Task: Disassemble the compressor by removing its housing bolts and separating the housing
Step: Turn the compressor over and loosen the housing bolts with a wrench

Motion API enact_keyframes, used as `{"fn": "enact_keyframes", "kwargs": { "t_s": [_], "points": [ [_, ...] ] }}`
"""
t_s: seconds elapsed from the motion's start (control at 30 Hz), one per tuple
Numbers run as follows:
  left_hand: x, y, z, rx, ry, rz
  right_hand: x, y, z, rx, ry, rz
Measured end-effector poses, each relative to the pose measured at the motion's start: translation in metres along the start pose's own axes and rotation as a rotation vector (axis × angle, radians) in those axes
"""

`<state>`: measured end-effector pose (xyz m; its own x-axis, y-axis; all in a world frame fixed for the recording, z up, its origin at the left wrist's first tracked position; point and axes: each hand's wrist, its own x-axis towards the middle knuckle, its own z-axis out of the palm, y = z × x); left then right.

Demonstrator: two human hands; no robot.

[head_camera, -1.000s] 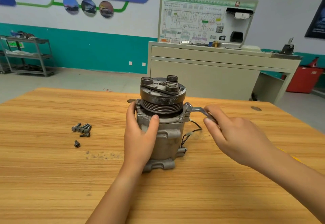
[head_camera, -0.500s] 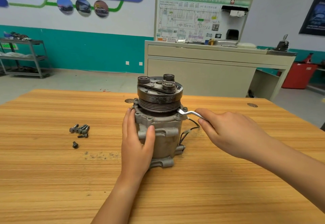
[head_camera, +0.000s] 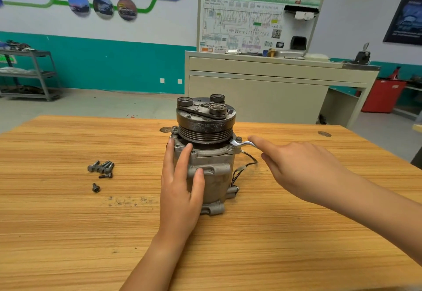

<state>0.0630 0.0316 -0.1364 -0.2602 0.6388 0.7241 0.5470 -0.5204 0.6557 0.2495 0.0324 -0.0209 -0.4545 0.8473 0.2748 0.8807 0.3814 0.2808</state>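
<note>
Two hands are working here, the first onlooker is saying, so where is the compressor (head_camera: 206, 151) sitting?

It is standing upright on the wooden table (head_camera: 274, 233), the second is answering, near the middle, with its grooved pulley (head_camera: 204, 130) facing up and its black wires (head_camera: 247, 165) trailing off its right side.

What is the left hand (head_camera: 180, 190) doing?

It is lying flat against the near left side of the housing (head_camera: 217, 176), fingers straight and pointing up toward the pulley, thumb resting across the front. It is pressing on the metal, not curling round anything.

And the right hand (head_camera: 303, 172)?

It is reaching in from the right with its fingers stretching out nearly straight. The index finger is lying on the handle of a wrench (head_camera: 242, 144), whose head is sitting at the housing's upper right corner, just under the pulley. The handle's outer end is hiding behind the hand.

Is anything lying loose?

Several loose bolts (head_camera: 101, 166) are lying in a cluster on the table, well to the left of the compressor. One short bolt (head_camera: 96, 187) is lying apart, just nearer than the cluster, and dark specks of grit (head_camera: 127, 200) are lying between that bolt and the left hand.
</note>
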Motion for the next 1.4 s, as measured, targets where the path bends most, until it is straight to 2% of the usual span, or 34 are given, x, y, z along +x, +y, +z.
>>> {"fn": "enact_keyframes", "kwargs": {
  "t_s": [0.2, 0.57, 0.9, 1.03, 1.13, 1.23, 1.3, 1.4],
  "points": [
    [-0.001, 0.0, 0.003, 0.015, -0.008, 0.025, 0.001, -0.001, -0.004, -0.151, 0.04, 0.007],
    [-0.003, -0.003, 0.004, 0.021, -0.008, 0.021, -0.001, -0.055, -0.016, -0.366, -0.152, -0.049],
    [-0.002, -0.008, 0.003, 0.022, 0.001, 0.08, 0.018, 0.013, -0.002, -0.415, 0.012, -0.287],
    [0.0, -0.009, 0.005, 0.059, 0.009, 0.072, 0.041, 0.034, 0.014, -0.351, 0.203, -0.266],
    [0.001, -0.012, 0.006, 0.092, 0.028, 0.087, 0.057, 0.03, 0.038, -0.097, 0.414, -0.284],
    [0.002, -0.015, 0.008, 0.099, 0.05, 0.104, 0.066, 0.022, 0.053, 0.03, 0.535, -0.301],
    [0.002, -0.017, 0.009, 0.094, 0.061, 0.105, 0.063, 0.023, 0.052, 0.16, 0.59, -0.225],
    [0.004, -0.02, 0.01, 0.113, 0.12, 0.145, 0.047, 0.029, 0.045, 0.411, 0.671, -0.004]
  ]
}}
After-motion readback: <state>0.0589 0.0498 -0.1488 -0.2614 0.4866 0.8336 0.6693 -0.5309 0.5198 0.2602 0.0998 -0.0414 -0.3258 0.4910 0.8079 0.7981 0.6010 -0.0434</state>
